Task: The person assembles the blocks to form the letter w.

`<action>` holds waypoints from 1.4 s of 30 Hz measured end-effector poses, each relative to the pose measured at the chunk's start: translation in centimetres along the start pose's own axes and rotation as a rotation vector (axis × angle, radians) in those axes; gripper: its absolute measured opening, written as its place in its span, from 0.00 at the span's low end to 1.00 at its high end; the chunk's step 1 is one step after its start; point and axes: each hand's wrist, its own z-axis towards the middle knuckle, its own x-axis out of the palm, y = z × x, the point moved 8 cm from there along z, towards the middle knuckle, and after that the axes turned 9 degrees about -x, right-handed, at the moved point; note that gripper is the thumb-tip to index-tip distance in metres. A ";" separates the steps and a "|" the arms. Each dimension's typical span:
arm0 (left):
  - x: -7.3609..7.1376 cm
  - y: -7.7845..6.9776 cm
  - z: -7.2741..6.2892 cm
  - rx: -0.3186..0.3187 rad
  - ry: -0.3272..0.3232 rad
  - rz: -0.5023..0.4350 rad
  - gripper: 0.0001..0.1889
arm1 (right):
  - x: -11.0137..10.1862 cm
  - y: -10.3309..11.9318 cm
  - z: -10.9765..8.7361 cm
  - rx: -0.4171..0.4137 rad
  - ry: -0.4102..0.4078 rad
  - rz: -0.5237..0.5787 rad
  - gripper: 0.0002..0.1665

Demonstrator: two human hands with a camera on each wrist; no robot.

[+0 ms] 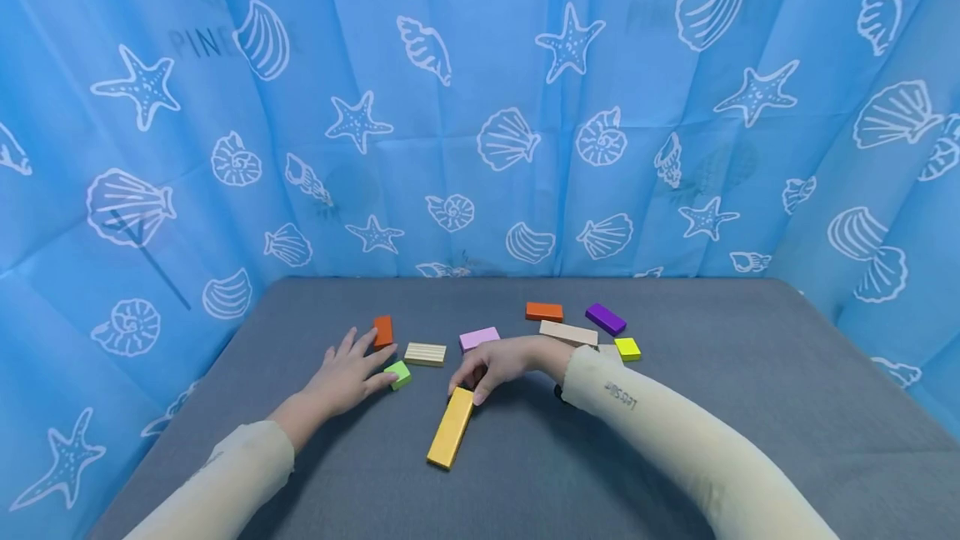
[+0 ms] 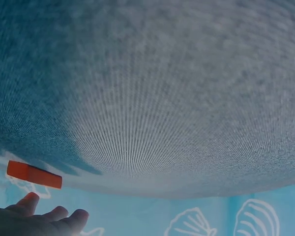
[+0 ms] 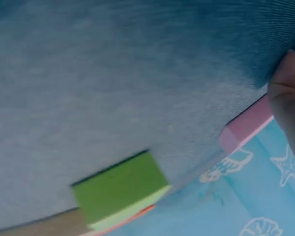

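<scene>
My right hand [image 1: 501, 363] pinches the far end of a long yellow block [image 1: 451, 430] between thumb and fingers. That block slants toward the table's near edge. My left hand [image 1: 341, 377] is to its left, palm down with fingers spread. A small bright green block [image 1: 399, 374] lies by the left thumb; whether they touch, I cannot tell. Near the left fingertips is an orange block [image 1: 383, 331], also seen in the left wrist view as an orange block [image 2: 34, 174]. Behind the right hand lies a pink block [image 1: 478, 338]. The yellow block is out of the right wrist view.
A ridged wooden block [image 1: 425, 354] lies between the hands. Behind the right forearm are another orange block [image 1: 543, 311], a purple block [image 1: 605, 319], a plain wooden block [image 1: 568, 333] and a small yellow block [image 1: 627, 348]. A green block [image 3: 120, 189] shows in the right wrist view. A blue curtain [image 1: 480, 107] borders the grey table [image 1: 360, 482].
</scene>
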 end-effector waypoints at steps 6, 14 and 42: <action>-0.2 0.0 -0.2 0.001 0.004 0.001 0.31 | 0.4 0.3 0.6 0.009 0.018 -0.079 0.24; -0.5 -0.1 -1.0 0.015 -0.012 0.010 0.32 | 0.0 0.7 -1.0 0.086 -0.195 -0.099 0.22; -0.5 -1.1 -3.0 0.054 -0.002 0.018 0.33 | -2.1 0.1 -1.8 0.132 -0.503 -0.060 0.07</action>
